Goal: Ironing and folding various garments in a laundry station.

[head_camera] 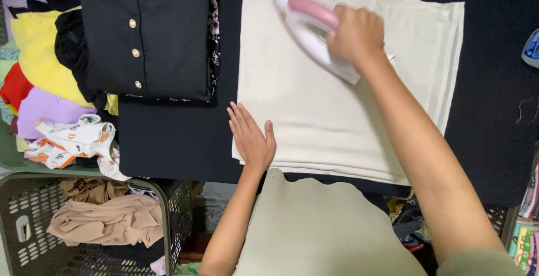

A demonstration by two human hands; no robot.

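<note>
A folded cream cloth (314, 113) lies flat on a black padded ironing surface (168, 147). My right hand (356, 32) grips the pink handle of a white and pink iron (311, 32), which rests on the cloth's upper part. My left hand (251, 137) lies flat, fingers together, on the cloth's lower left corner. More cream fabric (320, 225) hangs over the near edge toward me.
A folded black garment with gold buttons (146, 35) lies left of the cloth. Piled clothes in yellow, purple, red and print (50, 91) sit at the far left. A grey laundry basket (163, 208) with beige clothes stands lower left. A blue and white object (531, 49) shows at the right edge.
</note>
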